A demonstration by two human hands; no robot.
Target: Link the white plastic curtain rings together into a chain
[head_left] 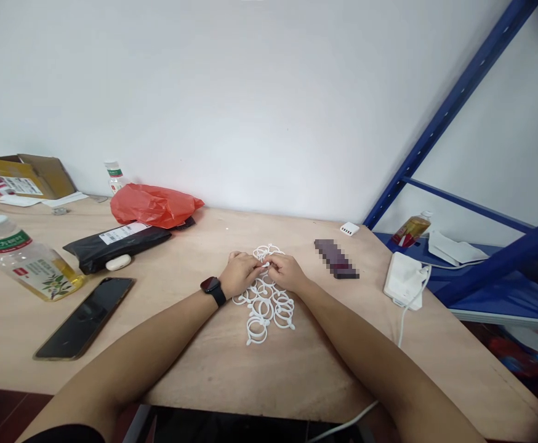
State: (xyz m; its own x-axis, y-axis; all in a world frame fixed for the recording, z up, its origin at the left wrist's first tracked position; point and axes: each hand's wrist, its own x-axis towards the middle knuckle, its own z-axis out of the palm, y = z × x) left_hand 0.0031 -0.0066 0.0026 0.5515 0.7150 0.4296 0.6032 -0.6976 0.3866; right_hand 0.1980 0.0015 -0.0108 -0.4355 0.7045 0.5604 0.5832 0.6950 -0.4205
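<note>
Over a pile of white plastic rings with small eyelets, my left hand and my right hand meet, fingertips almost touching. Both are closed in a pinch on one small white ring, most of which the fingers cover. Several rings show beyond the hands, and more are spread over the tabletop on the near side, overlapping one another. A black watch is on my left wrist.
Left on the wooden table are a phone, an oil-coloured drink bottle, a black parcel, a red plastic bag and a cardboard box. To the right lie a pixelated dark object, a white charger with cable, and blue shelving.
</note>
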